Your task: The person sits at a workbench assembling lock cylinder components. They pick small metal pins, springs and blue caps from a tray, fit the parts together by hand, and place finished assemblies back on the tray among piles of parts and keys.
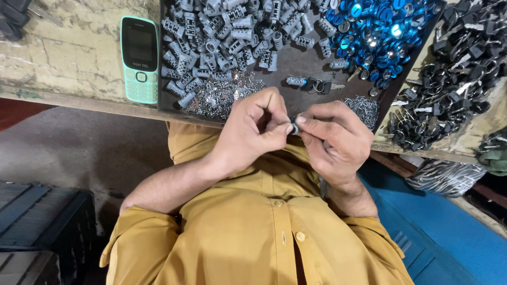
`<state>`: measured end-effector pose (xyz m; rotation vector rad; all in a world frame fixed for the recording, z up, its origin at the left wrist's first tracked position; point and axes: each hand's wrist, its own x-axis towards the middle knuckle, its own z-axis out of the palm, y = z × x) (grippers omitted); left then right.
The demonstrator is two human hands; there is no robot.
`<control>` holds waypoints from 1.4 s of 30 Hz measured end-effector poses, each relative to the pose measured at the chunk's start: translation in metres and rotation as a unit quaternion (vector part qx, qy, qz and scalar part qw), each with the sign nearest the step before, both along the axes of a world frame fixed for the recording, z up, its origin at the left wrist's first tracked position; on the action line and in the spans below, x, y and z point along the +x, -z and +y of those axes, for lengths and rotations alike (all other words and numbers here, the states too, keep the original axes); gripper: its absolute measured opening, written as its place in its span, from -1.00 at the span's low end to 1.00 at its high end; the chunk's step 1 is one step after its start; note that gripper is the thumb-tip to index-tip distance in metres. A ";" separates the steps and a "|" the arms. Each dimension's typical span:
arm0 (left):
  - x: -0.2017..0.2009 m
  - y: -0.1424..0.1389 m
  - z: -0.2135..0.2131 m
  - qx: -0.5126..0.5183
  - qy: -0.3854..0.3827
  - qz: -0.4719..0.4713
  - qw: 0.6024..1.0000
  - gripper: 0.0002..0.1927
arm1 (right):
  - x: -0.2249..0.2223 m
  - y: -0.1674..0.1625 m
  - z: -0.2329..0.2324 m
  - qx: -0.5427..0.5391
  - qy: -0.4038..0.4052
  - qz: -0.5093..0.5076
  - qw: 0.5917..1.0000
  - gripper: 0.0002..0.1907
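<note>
My left hand (253,132) and my right hand (335,140) meet in front of my chest, just below the table edge. Their fingertips pinch a small dark cylindrical part with a metal ring (294,127) between them; most of it is hidden by the fingers. Right above the hands, a dark tray (296,66) holds a heap of grey ribbed cylinders (227,31), shiny blue rings (375,26), a pile of small silver metal pieces (222,97) and a pile of thin pins (364,108). An assembled piece with a key (317,84) lies on the tray.
A mint-green push-button phone (140,58) lies on the worn table left of the tray. A heap of black lock parts with keys (454,68) is at the right. Black crates (37,227) stand lower left; a plastic bag (446,177) and a blue surface (449,237) are lower right.
</note>
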<state>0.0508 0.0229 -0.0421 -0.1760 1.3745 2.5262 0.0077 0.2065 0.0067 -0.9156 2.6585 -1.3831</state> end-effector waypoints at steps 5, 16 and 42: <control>-0.003 -0.003 -0.005 -0.002 0.005 0.014 1.000 -0.83 | 0.001 0.000 0.002 -0.001 0.019 -0.013 1.000 -0.72; -0.002 -0.027 -0.007 -0.436 -0.015 0.344 0.832 -0.75 | 0.008 0.013 -0.002 -0.002 0.049 -0.018 0.999 -0.67; -0.013 -0.002 -0.010 -0.355 -0.076 0.244 0.899 -0.88 | -0.093 0.017 0.037 0.170 0.078 0.121 0.975 -0.86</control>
